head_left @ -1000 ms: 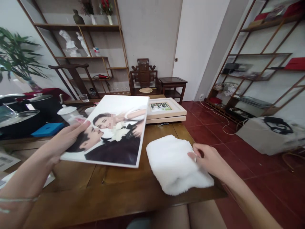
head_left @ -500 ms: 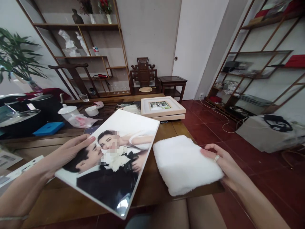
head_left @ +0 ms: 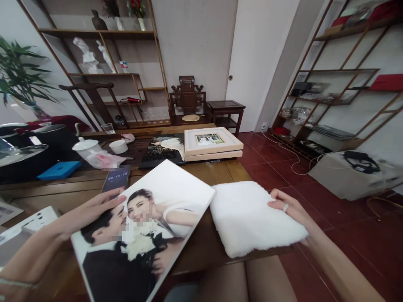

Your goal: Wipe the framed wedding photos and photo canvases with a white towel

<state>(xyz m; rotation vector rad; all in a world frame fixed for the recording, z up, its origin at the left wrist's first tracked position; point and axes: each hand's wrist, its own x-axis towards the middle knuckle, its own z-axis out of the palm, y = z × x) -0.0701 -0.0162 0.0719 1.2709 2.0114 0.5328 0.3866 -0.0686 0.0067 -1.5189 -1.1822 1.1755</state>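
My left hand grips the left edge of a photo panel, thumb on its face and the other fingers hidden behind. The panel is tilted above the table and shows a couple with a white bouquet; its lower end runs out of view. In my right hand is a fluffy white cloth, pinched at its right edge with the thumb on top. The cloth's left corner lies close to the panel's right corner; I cannot tell whether they touch.
Beyond the panel, pale picture frames are stacked beside a dark photo print. A phone showing a timer lies behind my left hand. Further left are a blue box, a white cup, a teapot and dark pots.
The photo panel has come down and tilted differently, uncovering the phone and more of the dark print. The cloth has shifted slightly right in my right hand. Both hands keep their hold.
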